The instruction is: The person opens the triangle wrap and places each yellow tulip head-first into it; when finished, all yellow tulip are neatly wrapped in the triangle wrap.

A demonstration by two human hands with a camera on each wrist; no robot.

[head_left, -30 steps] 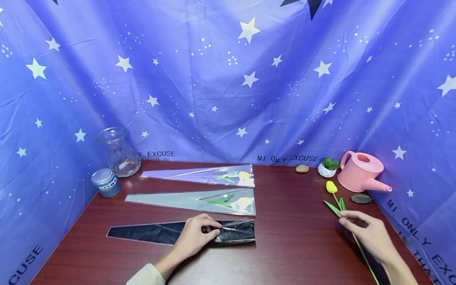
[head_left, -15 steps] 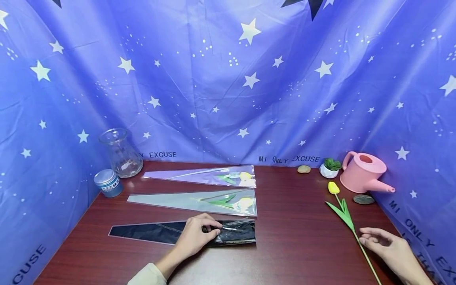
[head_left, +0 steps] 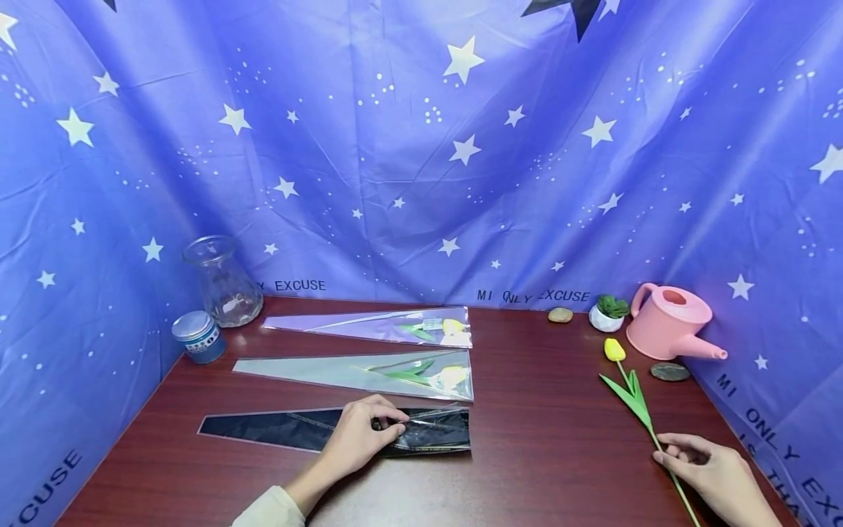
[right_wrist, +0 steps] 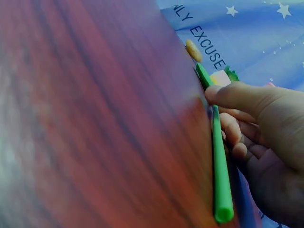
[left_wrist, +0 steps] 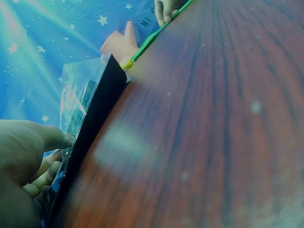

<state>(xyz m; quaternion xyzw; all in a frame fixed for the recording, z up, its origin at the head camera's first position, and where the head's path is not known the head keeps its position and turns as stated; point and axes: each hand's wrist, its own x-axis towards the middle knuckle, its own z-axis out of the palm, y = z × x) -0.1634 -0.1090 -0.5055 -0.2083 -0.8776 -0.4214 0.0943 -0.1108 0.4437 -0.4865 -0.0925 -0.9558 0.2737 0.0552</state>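
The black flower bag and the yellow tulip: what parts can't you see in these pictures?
- Black sleeve: head view, the left hand covers its middle; its dark film hides whatever is inside.
- Yellow tulip: head view, the stem's end runs off the bottom edge beside the right hand.
- Right wrist view: the tulip's bloom is hidden behind the thumb.
- Left wrist view: the table is blurred; the sleeve shows edge-on only.
- Blue tin: label too small to read.

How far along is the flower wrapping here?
Two yellow tulips already lie inside clear sleeves, one in the far sleeve. In hand: the left hand pinches the open end of the black sleeve, which looks empty, while the right hand grips the stem of the loose tulip on the table. Left: getting that tulip into the black sleeve.
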